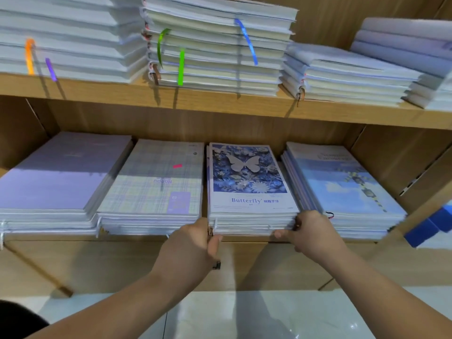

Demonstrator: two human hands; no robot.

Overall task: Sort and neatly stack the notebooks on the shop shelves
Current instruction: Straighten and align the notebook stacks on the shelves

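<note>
A stack of notebooks topped by a blue butterfly cover lies on the lower wooden shelf, third pile from the left. My left hand grips the stack's front left corner, fingers tucked along its side. My right hand grips the front right corner, thumb along the front edge. To the left lie a plaid-cover stack and a lilac-cover stack. To the right lies a sky-blue-cover stack, touching my right hand.
The upper shelf carries several tall piles of wrapped notebooks with coloured ribbon markers. A blue box sits at the far right beside the shelf unit. Glossy white floor tiles lie below.
</note>
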